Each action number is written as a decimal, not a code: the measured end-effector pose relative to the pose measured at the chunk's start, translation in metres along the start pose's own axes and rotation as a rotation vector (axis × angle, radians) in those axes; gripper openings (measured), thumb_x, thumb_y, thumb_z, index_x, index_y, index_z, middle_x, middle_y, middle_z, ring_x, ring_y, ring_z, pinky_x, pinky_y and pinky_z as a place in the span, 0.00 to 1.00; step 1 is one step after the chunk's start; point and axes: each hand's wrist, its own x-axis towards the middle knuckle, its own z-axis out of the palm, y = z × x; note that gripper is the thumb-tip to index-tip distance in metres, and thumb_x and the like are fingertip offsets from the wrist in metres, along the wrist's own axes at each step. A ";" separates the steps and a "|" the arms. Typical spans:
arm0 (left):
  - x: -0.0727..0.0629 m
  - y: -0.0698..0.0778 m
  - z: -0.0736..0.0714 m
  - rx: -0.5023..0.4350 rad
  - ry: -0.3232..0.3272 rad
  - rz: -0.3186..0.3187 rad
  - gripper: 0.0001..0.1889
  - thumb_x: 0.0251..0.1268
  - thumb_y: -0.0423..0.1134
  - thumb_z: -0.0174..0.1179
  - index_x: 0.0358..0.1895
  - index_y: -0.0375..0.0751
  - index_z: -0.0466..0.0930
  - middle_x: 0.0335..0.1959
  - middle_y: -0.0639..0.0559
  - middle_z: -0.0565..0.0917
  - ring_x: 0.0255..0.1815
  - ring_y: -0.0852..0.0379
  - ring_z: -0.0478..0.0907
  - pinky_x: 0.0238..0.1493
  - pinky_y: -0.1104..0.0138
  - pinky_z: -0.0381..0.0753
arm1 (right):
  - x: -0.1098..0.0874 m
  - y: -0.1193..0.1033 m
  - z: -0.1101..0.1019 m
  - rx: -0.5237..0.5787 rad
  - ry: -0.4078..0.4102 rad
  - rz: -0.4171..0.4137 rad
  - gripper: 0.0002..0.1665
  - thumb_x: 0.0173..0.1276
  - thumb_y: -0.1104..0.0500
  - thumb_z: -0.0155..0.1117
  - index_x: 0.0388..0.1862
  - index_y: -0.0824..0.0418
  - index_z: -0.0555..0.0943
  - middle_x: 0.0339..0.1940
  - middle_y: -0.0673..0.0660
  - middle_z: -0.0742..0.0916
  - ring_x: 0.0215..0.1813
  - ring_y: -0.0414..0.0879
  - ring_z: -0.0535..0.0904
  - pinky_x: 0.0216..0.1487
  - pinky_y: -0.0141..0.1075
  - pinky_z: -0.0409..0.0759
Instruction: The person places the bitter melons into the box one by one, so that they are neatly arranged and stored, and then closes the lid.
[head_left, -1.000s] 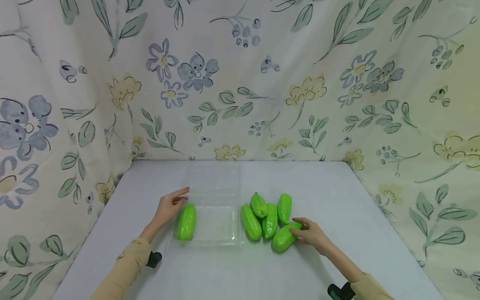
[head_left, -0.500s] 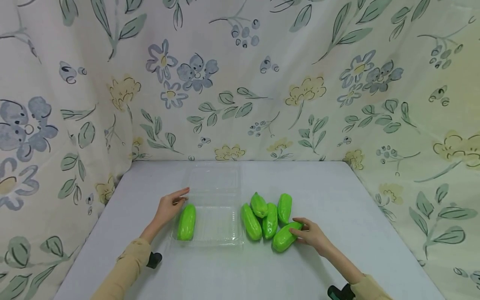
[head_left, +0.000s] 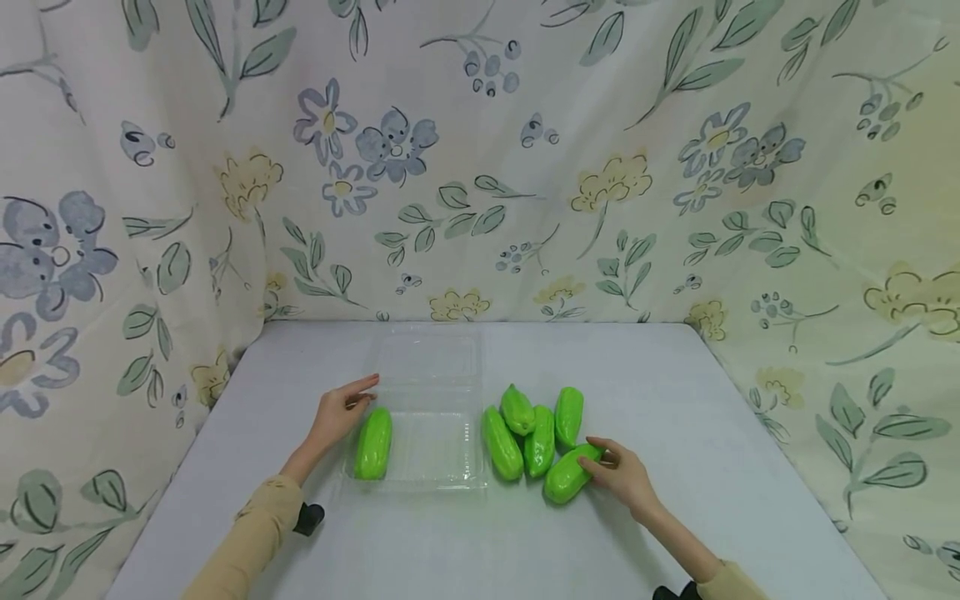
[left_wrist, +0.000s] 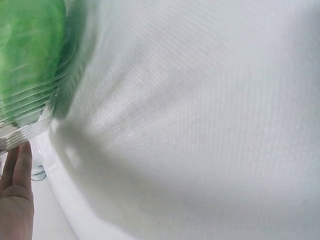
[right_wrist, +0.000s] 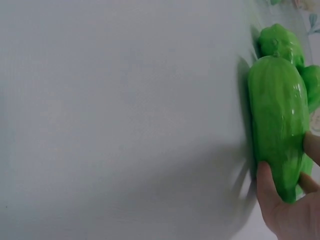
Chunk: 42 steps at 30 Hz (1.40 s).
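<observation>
In the head view my right hand (head_left: 624, 477) pinches the stem end of a shiny green cucumber (head_left: 566, 480), thumb on one side and fingers on the other. The right wrist view shows this cucumber (right_wrist: 278, 110) close up, tapering towards my hand. Several more cucumbers lie bunched just beyond it, among them a slim one (head_left: 540, 440). My left hand (head_left: 335, 418) is at the left side of a clear plastic clamshell box (head_left: 435, 483), fingers extended, fingertips at its rim. Inside the box, along its left wall, lies one cucumber (head_left: 373, 443).
The box's clear lid (head_left: 426, 354) is folded back, flat on the white table (head_left: 480, 550). A floral curtain (head_left: 480, 167) hangs behind the table and along both sides. Both wrists wear black camera mounts, the left one (head_left: 308, 518) showing beside the sleeve.
My right wrist and forearm have shifted slightly to the left, with the fingers still on the same cucumber. The left hand, the box and the other cucumbers stay where they were.
</observation>
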 end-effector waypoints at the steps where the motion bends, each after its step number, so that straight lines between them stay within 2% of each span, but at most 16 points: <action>1: 0.000 0.000 0.000 0.002 0.000 0.000 0.22 0.61 0.21 0.54 0.60 0.33 0.75 0.59 0.36 0.77 0.48 0.42 0.83 0.50 0.55 0.83 | -0.001 0.000 0.001 -0.008 0.011 -0.007 0.31 0.63 0.54 0.66 0.63 0.65 0.73 0.57 0.72 0.79 0.58 0.64 0.78 0.44 0.37 0.86; 8: 0.000 -0.003 0.000 -0.011 -0.018 -0.015 0.22 0.63 0.22 0.54 0.61 0.32 0.74 0.60 0.38 0.77 0.48 0.44 0.83 0.51 0.56 0.83 | -0.006 0.000 0.002 -0.029 0.039 -0.027 0.32 0.63 0.52 0.66 0.63 0.65 0.73 0.61 0.72 0.76 0.59 0.66 0.76 0.50 0.41 0.85; 19: -0.002 -0.004 0.000 0.000 0.000 0.011 0.21 0.62 0.21 0.54 0.60 0.30 0.74 0.60 0.36 0.77 0.48 0.42 0.83 0.50 0.55 0.83 | -0.010 -0.001 0.000 0.075 0.008 -0.021 0.33 0.62 0.56 0.67 0.64 0.68 0.71 0.61 0.73 0.75 0.59 0.65 0.76 0.46 0.35 0.86; 33: 0.000 -0.004 0.001 -0.016 -0.009 -0.008 0.22 0.63 0.22 0.53 0.61 0.33 0.74 0.61 0.39 0.76 0.48 0.44 0.83 0.51 0.55 0.83 | -0.012 -0.008 -0.013 0.046 0.013 -0.049 0.34 0.63 0.53 0.66 0.65 0.66 0.70 0.62 0.73 0.75 0.60 0.65 0.76 0.50 0.38 0.85; 42: 0.000 -0.003 0.001 -0.003 -0.010 -0.024 0.22 0.63 0.22 0.53 0.61 0.33 0.74 0.61 0.39 0.77 0.48 0.44 0.83 0.51 0.56 0.83 | -0.012 -0.015 -0.020 0.053 -0.001 -0.063 0.35 0.63 0.52 0.66 0.66 0.65 0.69 0.64 0.71 0.74 0.62 0.65 0.75 0.51 0.36 0.85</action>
